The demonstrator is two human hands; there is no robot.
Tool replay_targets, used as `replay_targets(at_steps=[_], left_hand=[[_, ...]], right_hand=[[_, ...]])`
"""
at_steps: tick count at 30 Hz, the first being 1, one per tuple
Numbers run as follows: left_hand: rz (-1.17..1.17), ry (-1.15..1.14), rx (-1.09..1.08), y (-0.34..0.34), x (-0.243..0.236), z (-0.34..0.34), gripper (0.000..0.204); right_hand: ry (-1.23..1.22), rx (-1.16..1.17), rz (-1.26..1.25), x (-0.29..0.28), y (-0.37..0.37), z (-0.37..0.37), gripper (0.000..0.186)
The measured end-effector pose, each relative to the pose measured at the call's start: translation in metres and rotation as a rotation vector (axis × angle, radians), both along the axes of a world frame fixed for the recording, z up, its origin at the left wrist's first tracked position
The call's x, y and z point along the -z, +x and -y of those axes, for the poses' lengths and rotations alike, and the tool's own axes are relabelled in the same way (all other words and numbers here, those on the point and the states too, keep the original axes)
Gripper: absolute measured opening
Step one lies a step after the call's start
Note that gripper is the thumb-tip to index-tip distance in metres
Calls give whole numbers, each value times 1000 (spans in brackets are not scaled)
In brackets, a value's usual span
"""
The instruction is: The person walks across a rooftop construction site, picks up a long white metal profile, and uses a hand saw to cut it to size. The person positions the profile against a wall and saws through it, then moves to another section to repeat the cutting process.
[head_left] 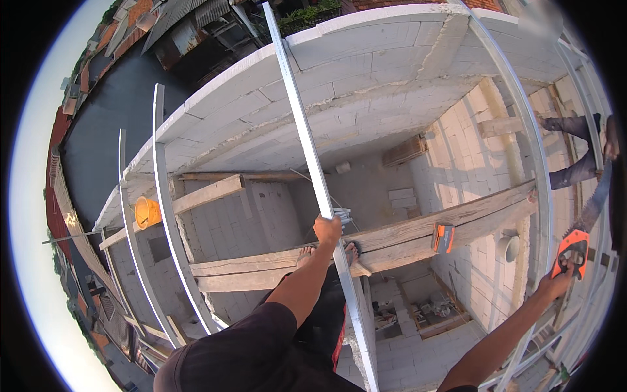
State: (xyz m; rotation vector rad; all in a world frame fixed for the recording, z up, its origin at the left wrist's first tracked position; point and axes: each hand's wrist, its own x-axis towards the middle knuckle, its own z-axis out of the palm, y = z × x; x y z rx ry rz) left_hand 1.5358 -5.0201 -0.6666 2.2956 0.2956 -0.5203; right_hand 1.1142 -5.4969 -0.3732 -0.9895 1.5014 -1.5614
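My left hand point(327, 230) is closed around a long grey metal channel point(299, 117) that runs from the top of the view down past my legs. My right hand point(556, 285) grips the orange handle of a handsaw point(574, 249), low on the right, and its blade point(595, 201) points up and away. My bare feet point(307, 253) stand on a wooden plank point(405, 232) that spans a deep open room of white blocks.
An orange-and-grey tool point(443, 237) lies on the plank. More metal channels stand at the left point(161, 189) and right point(526, 124). An orange bucket point(147, 212) hangs by a beam. Another person's legs point(575, 150) are at the far right. Debris lies far below.
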Motion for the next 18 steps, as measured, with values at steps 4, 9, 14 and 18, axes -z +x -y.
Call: replay_targets(at_steps=[4,9,14,18], left_hand=[[-48,-20,-34,2,1,-6,43],[-145,-210,-57,2,-6,-9,57],[-158,-147,14,-2,-8,-8,81],[-109,-188,-2,-3,-7,-15,82]], right_hand=[[-16,-5,-348,4,43,-128,23],[80,-135,-477,11,97,-264,27],[150,-419,-469,5,192,-342,29],[195,-590,-345,4,262,-392,27]])
